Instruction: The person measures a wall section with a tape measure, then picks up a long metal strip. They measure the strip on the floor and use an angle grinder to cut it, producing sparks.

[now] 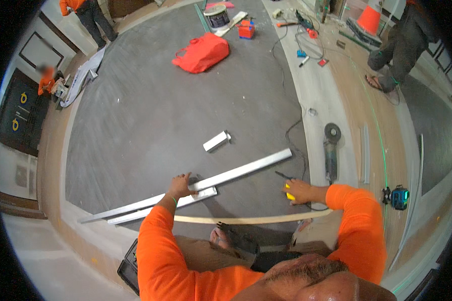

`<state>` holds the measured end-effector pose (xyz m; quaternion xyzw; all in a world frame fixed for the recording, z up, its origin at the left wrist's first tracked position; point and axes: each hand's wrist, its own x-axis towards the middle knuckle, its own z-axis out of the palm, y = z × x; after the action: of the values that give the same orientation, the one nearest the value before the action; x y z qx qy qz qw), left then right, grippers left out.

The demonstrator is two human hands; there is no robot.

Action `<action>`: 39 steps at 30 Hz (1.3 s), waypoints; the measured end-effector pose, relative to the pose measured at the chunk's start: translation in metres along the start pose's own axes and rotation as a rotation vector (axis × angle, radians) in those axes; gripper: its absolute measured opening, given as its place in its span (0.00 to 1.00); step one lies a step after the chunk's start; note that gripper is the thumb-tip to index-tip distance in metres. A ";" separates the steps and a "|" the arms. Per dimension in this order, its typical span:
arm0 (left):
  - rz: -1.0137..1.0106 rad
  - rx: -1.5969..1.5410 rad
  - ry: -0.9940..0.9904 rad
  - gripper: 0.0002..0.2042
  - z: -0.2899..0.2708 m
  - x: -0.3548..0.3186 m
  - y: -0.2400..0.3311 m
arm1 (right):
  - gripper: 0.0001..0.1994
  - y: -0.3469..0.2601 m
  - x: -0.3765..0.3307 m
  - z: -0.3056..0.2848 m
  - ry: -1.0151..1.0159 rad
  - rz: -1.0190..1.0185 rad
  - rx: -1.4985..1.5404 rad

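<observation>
I crouch over a grey floor in orange sleeves. My left hand (pixel 182 185) presses down on a long silver metal channel (pixel 246 169) that runs from lower left to upper right, with a shorter channel (pixel 150 210) lying along its near side. My right hand (pixel 297 190) is closed around a yellow tool whose kind I cannot make out. It rests on the floor near the black cable (pixel 291 176). A thin pale wooden strip (pixel 251 219) lies across the floor just in front of my feet.
A short metal offcut (pixel 216 141), an angle grinder (pixel 331 148) and a green laser level (pixel 399 196) lie nearby. Farther off are a red bag (pixel 202 52), a paint bucket (pixel 217 17), an orange cone (pixel 370 19), scattered tools, and other people in orange or dark clothes.
</observation>
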<state>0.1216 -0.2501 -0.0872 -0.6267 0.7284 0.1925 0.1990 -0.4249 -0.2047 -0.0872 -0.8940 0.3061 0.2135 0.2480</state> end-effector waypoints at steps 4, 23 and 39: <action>0.025 -0.107 -0.186 0.43 0.020 0.009 -0.014 | 0.33 -0.001 -0.003 -0.015 0.057 0.084 0.181; 0.102 -0.101 -0.119 0.24 0.018 -0.031 -0.016 | 0.37 0.013 0.025 -0.087 0.442 0.182 -0.008; 0.088 -0.309 -0.257 0.31 -0.001 -0.065 0.026 | 0.27 0.034 0.016 -0.081 0.066 0.263 0.050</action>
<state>0.1043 -0.1926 -0.0513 -0.5877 0.6855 0.3887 0.1834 -0.4169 -0.2816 -0.0426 -0.8463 0.4337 0.2069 0.2299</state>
